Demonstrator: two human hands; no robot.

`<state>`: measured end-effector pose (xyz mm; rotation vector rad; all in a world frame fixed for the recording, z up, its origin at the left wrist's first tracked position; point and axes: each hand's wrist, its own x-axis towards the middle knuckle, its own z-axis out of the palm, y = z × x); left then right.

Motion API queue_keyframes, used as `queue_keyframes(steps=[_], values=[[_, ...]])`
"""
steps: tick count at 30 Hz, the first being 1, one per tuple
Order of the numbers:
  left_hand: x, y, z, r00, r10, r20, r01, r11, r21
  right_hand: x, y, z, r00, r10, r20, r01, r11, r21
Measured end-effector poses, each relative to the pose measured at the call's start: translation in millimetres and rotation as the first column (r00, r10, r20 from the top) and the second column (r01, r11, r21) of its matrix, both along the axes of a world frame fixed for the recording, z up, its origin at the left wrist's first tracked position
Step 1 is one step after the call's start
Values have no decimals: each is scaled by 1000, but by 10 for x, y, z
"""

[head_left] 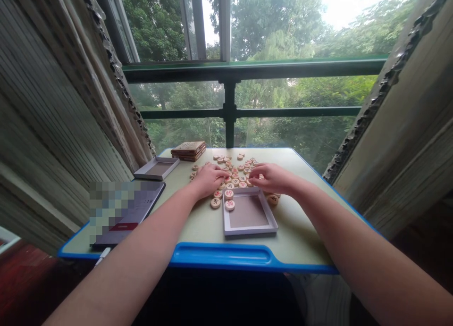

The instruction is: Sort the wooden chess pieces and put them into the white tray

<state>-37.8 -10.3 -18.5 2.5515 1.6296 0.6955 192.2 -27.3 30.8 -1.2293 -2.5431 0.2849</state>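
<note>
Many round wooden xiangqi pieces [235,181] with red and dark characters are spread over the table between my hands. My left hand [208,179] lies over the left side of the spread, its fingers stretched out and fingertips touching pieces. On the right, my right hand [272,177] is lowered over other pieces, fingers bent and thumb apart; no piece is plainly gripped. A shallow open box [251,231] stands nearer to me. Two red-marked pieces, one piece [229,194] behind another piece [230,205], lie along its left wall. Pieces under my palms are partly hidden.
A second shallow box part [155,177] sits at the table's left, beside a folded wooden-looking stack [188,150]. A tablet [130,213] with a cable [102,255] lies at the left edge. The table [208,231] has a blue rim; a green-railed window and curtains surround it.
</note>
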Motion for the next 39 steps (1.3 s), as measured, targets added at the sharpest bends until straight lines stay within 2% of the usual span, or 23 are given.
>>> queue_keyframes(steps=[4,8,11,15,19,24,28,33,39], values=[[-33,31,-22,998,35,46,-35,999,-3,0,15,-32,998,8,57,-7,1000,-14],[-72,58,-35,994,72,87,-71,997,-11,-1,21,-34,1000,-5,27,6,1000,-30],[-62,59,-34,996,36,82,-36,999,-10,-27,2,-8,999,35,16,-34,998,-55],[-26,78,-32,996,-4,87,6,1000,-23,-100,-9,-41,992,58,110,-56,998,-22],[-19,96,-15,994,16,108,-16,1000,-3,-127,-3,-99,991,48,123,-49,999,9],[-35,58,43,993,49,112,-58,995,79,-111,-45,-64,985,67,161,-71,997,21],[-37,40,68,970,44,241,-70,992,104,-128,-74,-55,992,80,101,-87,994,65],[-21,55,39,926,1,376,-25,998,59,-156,-67,-106,996,85,29,-89,985,149],[-14,67,23,821,40,569,-2,998,-68,-168,-85,-113,992,122,17,-123,987,106]])
